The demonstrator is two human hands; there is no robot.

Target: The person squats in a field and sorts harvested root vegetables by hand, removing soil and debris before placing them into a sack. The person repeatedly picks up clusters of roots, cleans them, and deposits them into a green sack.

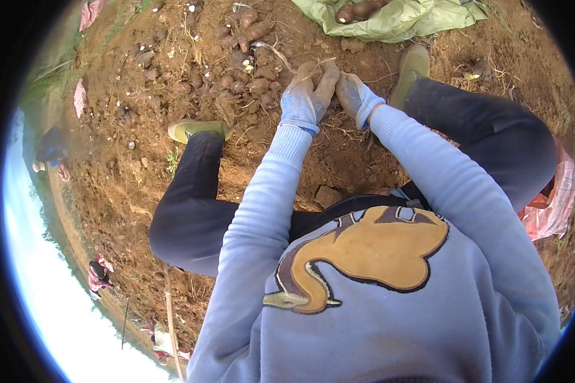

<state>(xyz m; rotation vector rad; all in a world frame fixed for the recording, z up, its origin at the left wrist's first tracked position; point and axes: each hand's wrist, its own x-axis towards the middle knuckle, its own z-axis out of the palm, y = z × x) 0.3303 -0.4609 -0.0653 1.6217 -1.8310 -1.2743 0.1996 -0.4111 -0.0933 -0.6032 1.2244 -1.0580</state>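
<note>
Both hands wear soil-stained, light blue work gloves and meet over the dug soil between my spread legs. My left hand (306, 95) has its fingers bent around something brown with thin roots and a dry stalk (277, 53) by it; what it is cannot be made out. Fingertips of my right hand (354, 95) touch or nearly touch the left hand's; whether they grip anything is hidden. Brown root tubers (258, 86) lie in a loose heap to the left of my hands. Beyond them is a pale green woven sack (402, 24) with a few tubers (345, 14) at its mouth.
My boots (191, 129) rest on soil at both sides. A pink sack (563, 191) lies beside my right leg. A wooden pole (171, 316) stands at lower left. Other people (99, 274) are farther off at the left, and small pale pieces dot the ground.
</note>
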